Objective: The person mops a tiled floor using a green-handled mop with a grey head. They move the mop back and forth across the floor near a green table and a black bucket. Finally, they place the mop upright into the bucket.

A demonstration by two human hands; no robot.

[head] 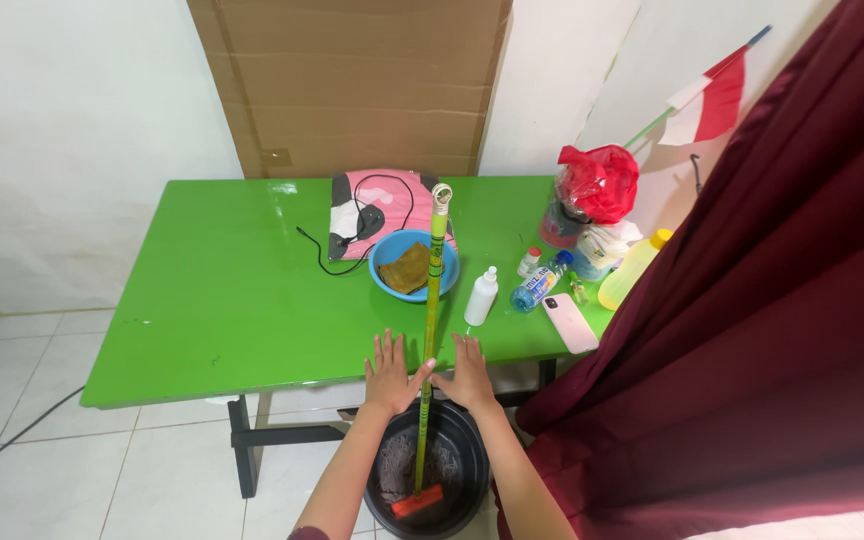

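Note:
A mop with a long green handle [432,300] stands upright in a black bucket [462,490] on the floor, its orange head [418,500] and grey strands at the bottom. The handle leans against the front edge of the green table [212,300]. My left hand [389,372] and my right hand [468,370] lie flat on the table edge, fingers spread, one on each side of the handle. The thumbs come close to the handle; neither hand grips it.
On the table: a blue bowl [392,275] with a brown cloth, a pink pouch [377,205] with a black cable, a white bottle [481,297], a clear bottle [536,285], a pink phone [570,322], a yellow bottle [632,270], a red bag [600,180]. A maroon curtain [752,330] hangs right.

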